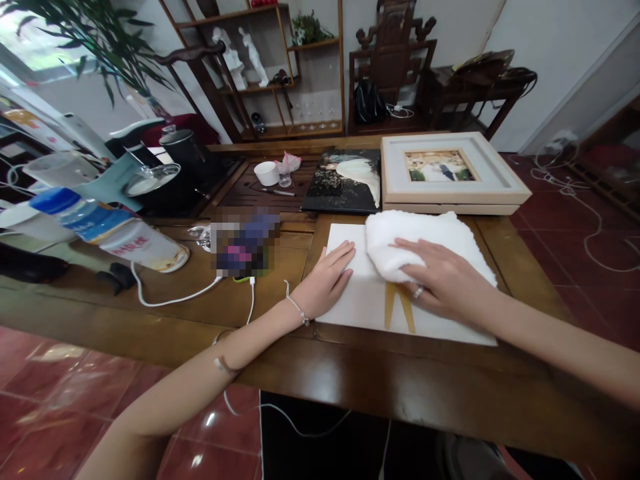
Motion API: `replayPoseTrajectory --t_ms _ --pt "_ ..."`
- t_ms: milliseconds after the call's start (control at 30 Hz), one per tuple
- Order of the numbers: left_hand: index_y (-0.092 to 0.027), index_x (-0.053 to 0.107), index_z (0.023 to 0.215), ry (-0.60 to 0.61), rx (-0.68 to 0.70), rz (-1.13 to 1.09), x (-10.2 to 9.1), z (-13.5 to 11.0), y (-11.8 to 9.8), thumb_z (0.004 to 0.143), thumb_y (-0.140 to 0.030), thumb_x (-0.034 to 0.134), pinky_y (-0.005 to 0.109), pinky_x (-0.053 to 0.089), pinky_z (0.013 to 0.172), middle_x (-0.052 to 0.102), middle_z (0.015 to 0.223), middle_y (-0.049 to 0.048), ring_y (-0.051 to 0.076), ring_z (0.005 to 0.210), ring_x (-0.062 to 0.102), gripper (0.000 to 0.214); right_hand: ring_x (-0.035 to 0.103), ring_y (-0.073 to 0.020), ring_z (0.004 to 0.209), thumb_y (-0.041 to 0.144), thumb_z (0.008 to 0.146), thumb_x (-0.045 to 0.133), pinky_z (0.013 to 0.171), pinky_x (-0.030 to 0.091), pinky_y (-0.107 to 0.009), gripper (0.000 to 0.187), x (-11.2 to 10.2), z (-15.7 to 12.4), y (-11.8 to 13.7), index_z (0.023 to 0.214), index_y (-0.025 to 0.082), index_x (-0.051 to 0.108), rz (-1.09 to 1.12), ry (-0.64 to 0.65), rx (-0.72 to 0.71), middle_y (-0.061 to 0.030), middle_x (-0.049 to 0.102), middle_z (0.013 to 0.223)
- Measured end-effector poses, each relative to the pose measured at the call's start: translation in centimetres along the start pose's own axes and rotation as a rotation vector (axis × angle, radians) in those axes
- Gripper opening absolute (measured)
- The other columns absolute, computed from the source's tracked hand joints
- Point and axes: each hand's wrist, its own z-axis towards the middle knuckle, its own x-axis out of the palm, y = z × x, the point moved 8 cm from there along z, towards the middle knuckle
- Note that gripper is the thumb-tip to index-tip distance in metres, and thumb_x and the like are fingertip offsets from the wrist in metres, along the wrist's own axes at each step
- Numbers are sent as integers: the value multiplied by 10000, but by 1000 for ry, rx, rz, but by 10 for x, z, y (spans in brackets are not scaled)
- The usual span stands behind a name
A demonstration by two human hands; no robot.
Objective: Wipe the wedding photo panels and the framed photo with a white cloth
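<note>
— Fingers of our left hand (327, 280) lie stretched out flat, gripping nothing, palm down on the left part of the white board (360, 313). And the right?

— Our right hand (443, 280) rests on the white towel (425, 240). Its fingers are extended and press down on the folded cloth rather than closing round it.

— Where do the two things sit?

— Seen from the head camera, the board lies flat near the front edge of the wooden table (350, 373). The towel is bunched on its upper right part, just in front of the framed photo (453, 170).

— How do we think they'll handle?

— We judge the towel soft, light and limp. It would fold under any pinch, so a flat palm suits it best. The board looks thin, stiff and smooth, probably slippery on the wood and easy to mark. We'd take it by its bare edges, not by the face with the gold mark (400, 310).
</note>
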Motion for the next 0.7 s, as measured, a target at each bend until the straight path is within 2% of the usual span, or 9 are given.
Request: replayPoseTrajectory --t_ms 133,233,300,400,500,600,700 --pt "-142 358 1379 0 3 -6 0 0 1 960 -233 316 541 165 1139 341 1473 143 230 1397 248 431 454 -316 1240 208 876 436 1007 376 -525 275 6 9 -29 1028 103 640 -17 -2 156 -231 539 1265" --pt "-147 374 1374 -7 -4 -37 0 0 1 967 -254 300 536 165 1142 357 1467 134 227 1394 258 426 419 -311 1269 183 868 431 1022 356 -530 278 10 13 -25 1031 104 641 -18 -18 194 -215 556 1247" --pt "-138 403 1358 -56 -16 -80 -5 1 0 969 -270 293 515 191 1144 391 1447 136 222 1377 299 425 382 -329 1292 159 806 512 1044 320 -539 243 13 14 -5 992 112 661 -12 2 120 -210 528 1286" --pt "-106 432 1339 -202 -30 -154 -20 1 0 968 -293 288 455 247 1143 421 1425 144 210 1359 337 440 333 -382 1308 151 689 639 1060 252 -582 268 20 10 40 954 141 683 52 101 -60 -211 471 1347" --pt "-96 425 1345 -289 -43 -206 -30 0 -1 971 -313 270 425 268 1140 422 1425 142 200 1350 353 459 300 -385 1323 183 711 635 1075 211 -583 199 16 -2 83 903 157 684 164 162 -177 -204 439 1379" --pt "-103 447 1330 -260 -53 -227 -28 -1 -3 972 -341 265 431 285 1130 442 1411 141 208 1338 374 467 286 -349 1338 233 746 607 1104 186 -536 157 5 -17 114 874 166 666 268 220 -240 -176 434 1393" --pt "-137 505 1283 -189 -63 -209 -21 -1 -4 976 -345 254 467 273 1127 482 1382 128 215 1331 387 447 347 -303 1317 268 719 622 1102 228 -496 226 -9 -24 118 931 198 650 312 248 -219 -140 476 1370"
